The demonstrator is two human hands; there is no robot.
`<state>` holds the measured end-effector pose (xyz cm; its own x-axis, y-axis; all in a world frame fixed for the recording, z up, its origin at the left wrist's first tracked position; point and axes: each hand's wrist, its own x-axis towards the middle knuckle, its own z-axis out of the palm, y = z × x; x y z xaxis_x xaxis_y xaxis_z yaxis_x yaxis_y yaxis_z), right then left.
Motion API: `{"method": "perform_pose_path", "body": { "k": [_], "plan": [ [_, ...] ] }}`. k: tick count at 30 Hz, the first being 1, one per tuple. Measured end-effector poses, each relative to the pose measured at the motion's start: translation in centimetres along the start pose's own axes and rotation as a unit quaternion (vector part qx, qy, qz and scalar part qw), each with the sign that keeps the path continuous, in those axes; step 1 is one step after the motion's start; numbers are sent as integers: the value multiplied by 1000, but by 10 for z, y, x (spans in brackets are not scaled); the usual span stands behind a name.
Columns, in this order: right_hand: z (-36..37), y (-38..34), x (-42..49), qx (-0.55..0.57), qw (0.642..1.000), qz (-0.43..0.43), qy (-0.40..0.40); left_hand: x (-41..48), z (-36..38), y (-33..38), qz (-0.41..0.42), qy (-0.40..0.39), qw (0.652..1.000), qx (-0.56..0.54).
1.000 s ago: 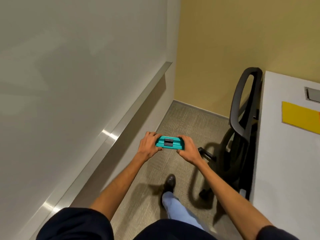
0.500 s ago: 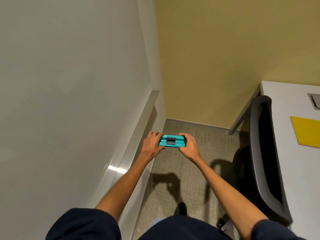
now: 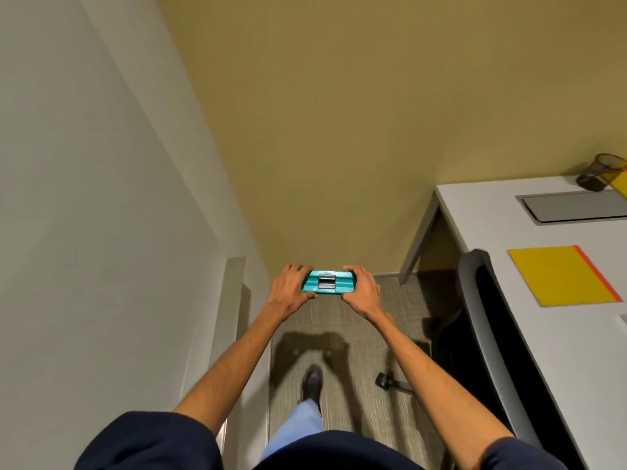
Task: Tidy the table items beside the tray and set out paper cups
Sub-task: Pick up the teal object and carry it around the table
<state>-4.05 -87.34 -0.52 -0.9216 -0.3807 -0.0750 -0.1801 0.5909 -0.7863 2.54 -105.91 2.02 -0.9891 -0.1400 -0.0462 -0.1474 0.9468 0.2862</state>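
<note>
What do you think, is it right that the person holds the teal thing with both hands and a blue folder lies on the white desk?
Not quite. The head view shows the folder on the white desk is yellow, not blue. The rest is right: the left hand and right hand both hold the teal thing.

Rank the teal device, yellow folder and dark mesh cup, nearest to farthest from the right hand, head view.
1. teal device: gripped by the right hand, at its left.
2. yellow folder: on the white table, to the right.
3. dark mesh cup: far back on the table, rightmost.
</note>
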Motion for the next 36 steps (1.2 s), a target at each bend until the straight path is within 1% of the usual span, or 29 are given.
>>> {"method": "perform_pose_path", "body": {
  "k": [7, 9, 10, 13, 15, 20, 24, 27, 30, 32, 36],
  "plan": [
    [-35, 3, 94, 0, 997, 48, 54, 134, -25, -1, 100, -46, 994, 11],
    [-48, 3, 116, -5, 996, 56, 66, 166, -29, 4, 126, -43, 991, 14],
    [-53, 5, 124, -8, 996, 60, 71, 180, -28, 7, 135, -45, 990, 16],
    [-69, 15, 139, -11, 991, 106, 79, 210, -22, 20, 171, -56, 984, 20],
    [-84, 18, 148, -11, 989, 113, 97, 234, -17, 30, 188, -55, 981, 14],
    [-117, 38, 174, 11, 974, 140, 177, 291, 4, 73, 232, -57, 971, -3],
    [-152, 70, 208, 26, 964, 181, 194, 340, 21, 113, 256, -59, 965, -6],
    [-184, 91, 242, 60, 955, 193, 216, 380, 28, 143, 262, -63, 963, -14],
    [-209, 112, 274, 87, 947, 207, 231, 420, 31, 169, 278, -60, 959, 2],
    [-225, 122, 286, 85, 939, 224, 245, 444, 35, 186, 291, -58, 955, 6],
    [-266, 143, 300, 71, 931, 227, 275, 477, 39, 224, 309, -51, 950, -13]
  ]
}}
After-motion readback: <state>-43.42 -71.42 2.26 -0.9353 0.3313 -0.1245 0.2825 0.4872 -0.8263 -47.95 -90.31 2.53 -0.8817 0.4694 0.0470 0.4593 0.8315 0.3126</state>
